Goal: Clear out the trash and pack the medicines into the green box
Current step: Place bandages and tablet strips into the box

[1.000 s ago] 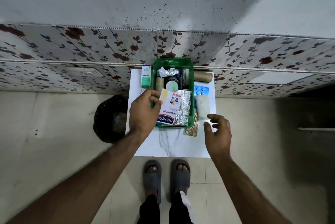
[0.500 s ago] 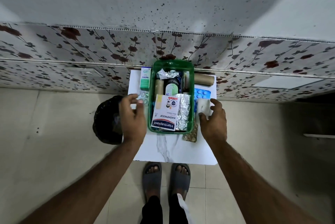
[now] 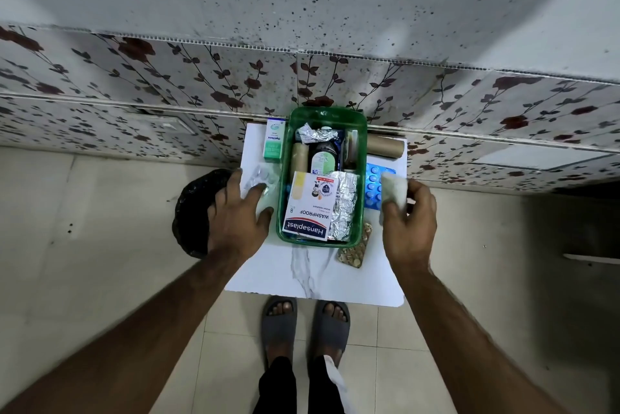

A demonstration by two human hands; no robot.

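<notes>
The green box (image 3: 361, 179) stands on a small white table (image 3: 312, 276) and holds a Hansaplast pack (image 3: 310, 209), foil strips, a bottle and other medicines. My left hand (image 3: 238, 215) lies left of the box, fingers spread on a clear blister strip (image 3: 260, 177). To the right of the box, my right hand (image 3: 407, 222) grips a white cotton roll (image 3: 394, 190), lifted over a blue blister pack (image 3: 374, 184). A green-white medicine carton (image 3: 274, 143) and a brown tube (image 3: 385, 146) lie beside the box. A golden pill strip (image 3: 355, 249) sits at its front right corner.
A black-lined trash bin (image 3: 196, 212) stands on the floor left of the table, partly behind my left hand. A floral-tiled wall rises right behind the table. My feet in grey sandals (image 3: 305, 323) are at the table's front edge.
My left hand let go of the Hansaplast pack in the box and moved left onto the clear blister strip. My right hand closed on the white cotton roll and lifted it.
</notes>
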